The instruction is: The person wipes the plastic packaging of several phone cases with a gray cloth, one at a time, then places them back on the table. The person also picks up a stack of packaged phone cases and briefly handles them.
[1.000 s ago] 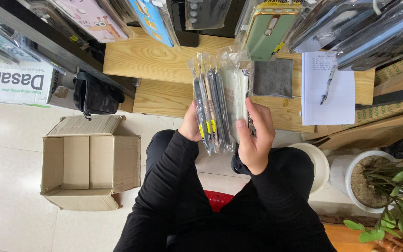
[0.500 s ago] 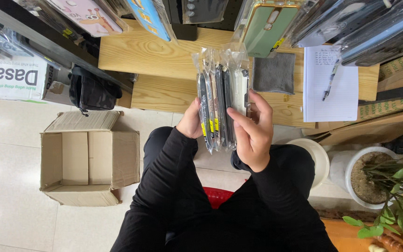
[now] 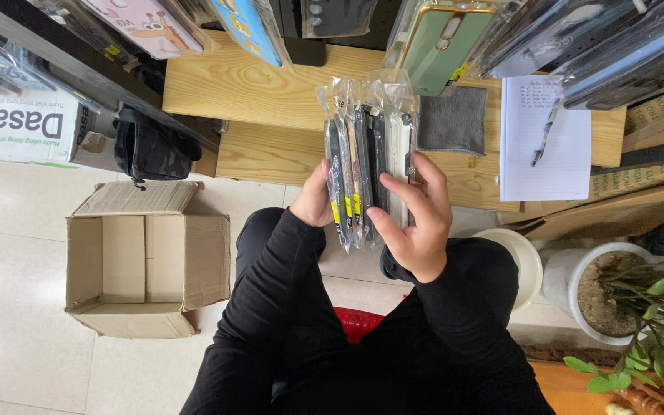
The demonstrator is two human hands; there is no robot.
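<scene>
We held the stack of bagged phone cases [image 3: 363, 165] clamped between left hand [image 3: 313, 200] and right hand [image 3: 416, 223], sorting through it; next we probably needed to thumb one case free.

black sleeves [image 3: 286, 307], brown cardboard box [image 3: 144, 265], grey cloth [image 3: 452, 121]

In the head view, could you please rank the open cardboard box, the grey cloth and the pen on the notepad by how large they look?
1. Open cardboard box, clearly largest.
2. Grey cloth.
3. Pen, smallest.
</scene>
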